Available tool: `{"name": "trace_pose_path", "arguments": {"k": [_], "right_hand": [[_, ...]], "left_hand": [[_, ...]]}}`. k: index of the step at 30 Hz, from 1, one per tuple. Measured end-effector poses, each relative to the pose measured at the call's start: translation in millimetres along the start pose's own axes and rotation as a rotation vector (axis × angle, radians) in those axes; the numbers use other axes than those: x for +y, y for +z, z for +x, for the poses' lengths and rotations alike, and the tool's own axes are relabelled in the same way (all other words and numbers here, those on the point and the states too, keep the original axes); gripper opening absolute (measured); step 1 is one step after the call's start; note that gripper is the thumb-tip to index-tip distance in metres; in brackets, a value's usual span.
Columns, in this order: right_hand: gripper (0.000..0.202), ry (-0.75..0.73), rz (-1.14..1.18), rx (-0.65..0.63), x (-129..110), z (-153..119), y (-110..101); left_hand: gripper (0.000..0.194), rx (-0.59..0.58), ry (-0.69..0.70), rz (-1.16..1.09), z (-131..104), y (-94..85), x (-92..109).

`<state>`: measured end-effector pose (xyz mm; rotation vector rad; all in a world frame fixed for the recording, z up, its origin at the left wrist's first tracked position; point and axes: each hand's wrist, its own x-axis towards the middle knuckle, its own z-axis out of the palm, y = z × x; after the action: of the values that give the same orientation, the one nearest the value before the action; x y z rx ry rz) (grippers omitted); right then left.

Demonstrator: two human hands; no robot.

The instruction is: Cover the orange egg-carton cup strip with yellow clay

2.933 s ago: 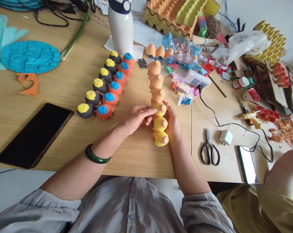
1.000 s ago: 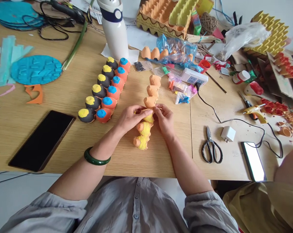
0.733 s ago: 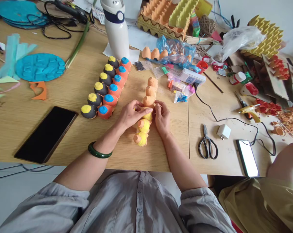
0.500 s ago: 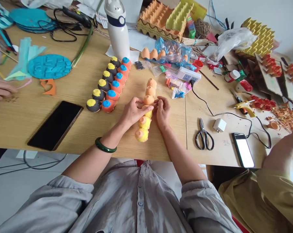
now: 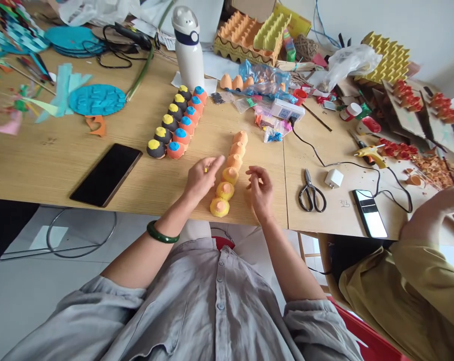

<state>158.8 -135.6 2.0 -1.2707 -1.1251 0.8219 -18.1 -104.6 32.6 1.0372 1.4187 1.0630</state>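
Note:
A single strip of egg-carton cups lies on the table between my hands. Its far cups are orange, and the nearer ones have yellow coating round orange tips. Just left of the strip, my left hand has its fingers drawn together, and a small piece of yellow clay shows among them. On the other side, my right hand is apart from the strip, its fingers loosely bent and separated, with nothing visible in them. A finished-looking double row of cups, black with yellow tops and orange with blue tops, stands farther left.
A dark tablet-like device lies left, scissors right. Beyond them are a white charger, a phone and a glue gun. A white bottle and power strip stand behind. A co-worker's arm is at right.
Both hands have come off the strip and moved apart, leaving all its cups in sight. The camera view has shifted, and a co-worker's hand at far left is now blurred beside a pink piece.

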Motion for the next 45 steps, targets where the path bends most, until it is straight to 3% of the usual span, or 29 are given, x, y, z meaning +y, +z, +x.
{"name": "trace_pose_path", "arguments": {"k": [1,3,7,12,16,21,23,28,31,37,45], "right_hand": [[0.017,-0.039,-0.038,-0.049,-5,-6,-2],[0.017,-0.128,-0.120,-0.150,-17,-17,-4],[0.015,-0.291,-0.253,-0.220,-35,-36,3],[0.010,-0.396,-0.494,-0.209,-35,-50,23],[0.009,-0.369,-0.477,-0.193,-35,-53,28],[0.009,-0.252,-0.316,-0.155,-38,-50,19],[0.007,-0.219,-0.290,-0.147,-38,-50,15],[0.005,-0.191,-0.224,-0.176,-38,-51,10],[0.010,-0.143,-0.153,-0.205,-37,-54,9],[0.022,-0.003,0.051,-0.168,-30,-53,5],[0.025,0.030,0.064,-0.223,-33,-59,4]], "left_hand": [[0.052,-0.014,-0.094,-0.222,-6,-3.1,2],[0.060,-0.157,-0.258,-0.579,-18,-8.0,6],[0.064,-0.217,-0.277,-0.857,-41,-8.8,12],[0.073,-0.274,-0.198,-0.806,-57,0.1,14],[0.075,-0.330,-0.140,-0.741,-60,2.3,8],[0.056,-0.170,0.090,-0.476,-55,-4.3,-9],[0.046,-0.174,0.156,-0.355,-54,-6.8,-15],[0.041,-0.223,0.134,-0.290,-54,-6.2,-19],[0.040,-0.214,0.122,-0.317,-57,-5.4,-15],[0.043,-0.302,0.075,-0.363,-62,-8.2,-9],[0.045,-0.225,0.105,-0.285,-63,-6.1,-12]]}}
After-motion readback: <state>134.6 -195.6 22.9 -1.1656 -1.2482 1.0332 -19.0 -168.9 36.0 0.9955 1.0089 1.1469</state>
